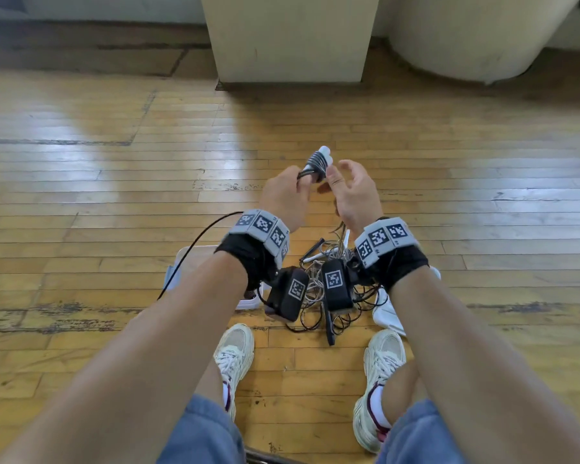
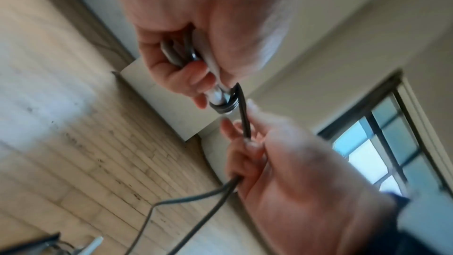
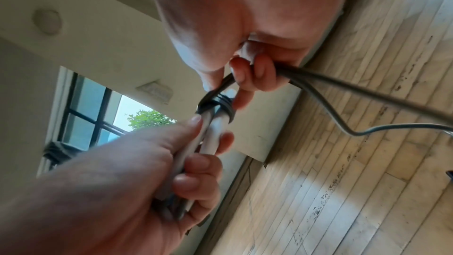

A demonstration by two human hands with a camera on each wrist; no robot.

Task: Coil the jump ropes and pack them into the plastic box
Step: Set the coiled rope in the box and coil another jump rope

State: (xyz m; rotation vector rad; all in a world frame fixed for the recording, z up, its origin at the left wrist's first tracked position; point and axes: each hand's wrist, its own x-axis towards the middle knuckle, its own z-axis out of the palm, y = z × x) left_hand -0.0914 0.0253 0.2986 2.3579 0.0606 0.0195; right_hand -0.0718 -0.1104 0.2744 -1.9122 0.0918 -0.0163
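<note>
Head view gives us no brand or readable writing: only black-and-white square code markers on the grey wrist bands and on the two black camera units below the wrists.

We hold our left hand closed around a pair of white handles laid side by side, with the dark cord wound in several tight turns round their far end. Our right hand sits just beside it; the right wrist view shows its thumb and curled fingers pinching the loose run of that cord, which leaves the hand in two strands toward the wooden floor.

Below our wrists a tangle of other jump ropes lies on the floor, with thin cords and a few white and black handles mixed together. At its left, a white plastic box shows only by a corner and a rim, since our left forearm covers most of it, so we cannot tell what is inside. A white flat piece at the right of the pile is cut off by our right forearm and hard to identify. Both wrist views are motion-blurred.
</note>
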